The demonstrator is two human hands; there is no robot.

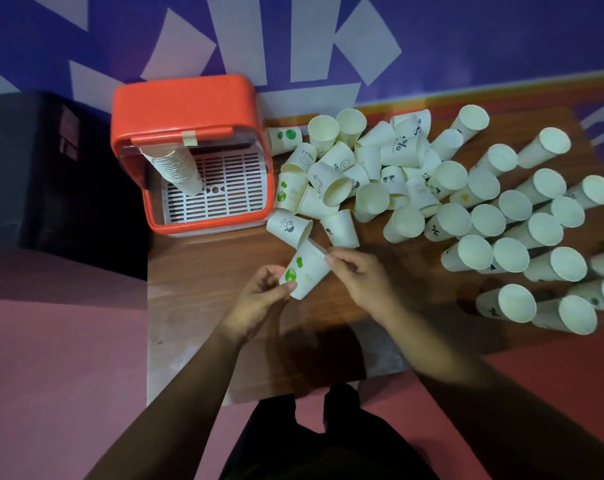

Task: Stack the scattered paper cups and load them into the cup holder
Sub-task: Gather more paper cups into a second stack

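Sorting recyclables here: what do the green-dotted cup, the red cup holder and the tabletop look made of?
Green-dotted cup: paper, matte off-white with printed marks. Cup holder: likely moulded plastic, smooth orange-red shell with rounded corners and soft sheen. Tabletop: brown wood grain, faintly glossy; solid wood or laminate, cannot tell.

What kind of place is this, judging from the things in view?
Likely an indoor activity or break room, though uncertain: a wooden table stands by a purple wall painted with white shapes, bearing a red cup holder and many scattered paper cups.
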